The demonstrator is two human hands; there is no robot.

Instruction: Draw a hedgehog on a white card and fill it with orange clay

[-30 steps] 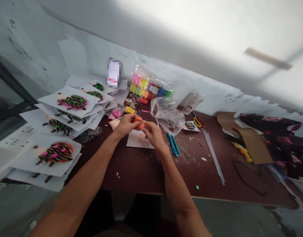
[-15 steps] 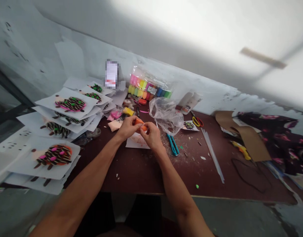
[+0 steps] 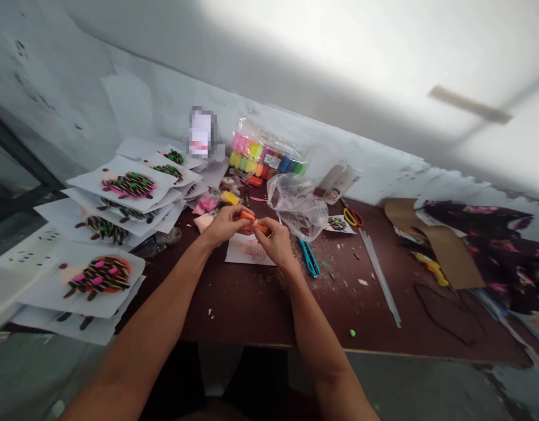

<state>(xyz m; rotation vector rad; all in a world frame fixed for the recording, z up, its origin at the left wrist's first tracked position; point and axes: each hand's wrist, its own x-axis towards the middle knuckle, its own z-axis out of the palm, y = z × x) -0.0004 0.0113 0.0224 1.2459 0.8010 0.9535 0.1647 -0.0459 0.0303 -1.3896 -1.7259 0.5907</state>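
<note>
Change: orange modelling clay [image 3: 253,223] now looks longer than in the earlier view
Left hand [image 3: 225,227]: half closed, fingers pinching the clay's left end
Right hand [image 3: 276,241]: half closed, pinching its right end
Clay place: between both hands, above white paper sheet [image 3: 247,251]

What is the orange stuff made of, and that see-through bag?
The orange lump between the left hand and right hand looks like soft modelling clay: matte, pinched out of shape. The bag looks like thin clear plastic, shiny and crinkled.
</note>
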